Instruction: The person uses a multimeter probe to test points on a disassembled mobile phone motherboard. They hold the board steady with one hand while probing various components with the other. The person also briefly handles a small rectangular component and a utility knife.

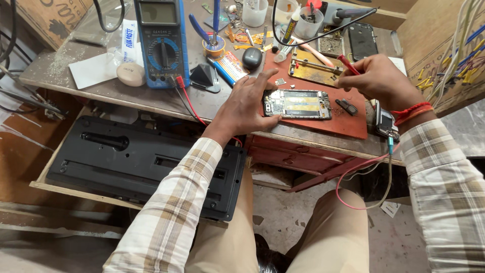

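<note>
Sitting at the near edge of the workbench, knees below and a black plastic panel lying on the pulled-out drawer at the near left. Left hand lies flat on the bench near its front edge, fingers spread, thumb and fingertips pressed against the left end of the opened phone; judged to be steadying it. Phone lies face-open on the red mat, which likely keeps small parts from straying. Right hand, over the mat's right side, fingers pressed together, pinching a red probe, tip held clear of the phone. A red wire runs from under the left wrist toward the blue meter at the far left. Farther back: brass clamp jig, blue pliers, cups of tools along the far edge.
</note>
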Demonstrator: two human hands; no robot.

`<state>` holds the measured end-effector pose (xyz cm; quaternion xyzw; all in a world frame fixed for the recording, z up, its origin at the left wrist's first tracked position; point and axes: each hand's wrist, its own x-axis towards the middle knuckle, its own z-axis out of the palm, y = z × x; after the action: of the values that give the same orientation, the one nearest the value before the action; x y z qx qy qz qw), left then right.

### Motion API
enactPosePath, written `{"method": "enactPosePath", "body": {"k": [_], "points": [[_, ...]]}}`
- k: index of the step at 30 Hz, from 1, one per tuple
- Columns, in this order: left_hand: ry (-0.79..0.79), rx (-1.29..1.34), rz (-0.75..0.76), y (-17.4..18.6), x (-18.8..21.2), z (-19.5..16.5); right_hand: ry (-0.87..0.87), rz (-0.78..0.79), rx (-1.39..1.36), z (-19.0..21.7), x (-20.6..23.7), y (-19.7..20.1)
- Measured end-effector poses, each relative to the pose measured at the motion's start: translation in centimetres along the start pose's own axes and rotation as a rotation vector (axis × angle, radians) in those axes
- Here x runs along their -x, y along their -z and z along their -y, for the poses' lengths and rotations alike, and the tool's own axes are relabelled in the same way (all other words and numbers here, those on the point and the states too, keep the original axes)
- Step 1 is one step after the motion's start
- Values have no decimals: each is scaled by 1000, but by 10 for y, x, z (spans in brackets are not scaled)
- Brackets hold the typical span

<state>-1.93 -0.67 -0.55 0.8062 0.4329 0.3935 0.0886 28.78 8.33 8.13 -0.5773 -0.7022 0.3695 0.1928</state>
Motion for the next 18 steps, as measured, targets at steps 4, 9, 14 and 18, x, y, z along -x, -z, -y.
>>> {"method": "enactPosePath", "body": {"k": [4,9,14,18], "points": [[12,-3,12,0,0,-1,78,47,-49,-7,3,-8],[7,-17,6,0,0,-2,-6,7,42,8,7,-23],[37,-10,26,0,-1,-2,-38,24,142,26,3,-29],[32,-19,27,1,-1,-2,-81,17,191,31,1,-31]]}}
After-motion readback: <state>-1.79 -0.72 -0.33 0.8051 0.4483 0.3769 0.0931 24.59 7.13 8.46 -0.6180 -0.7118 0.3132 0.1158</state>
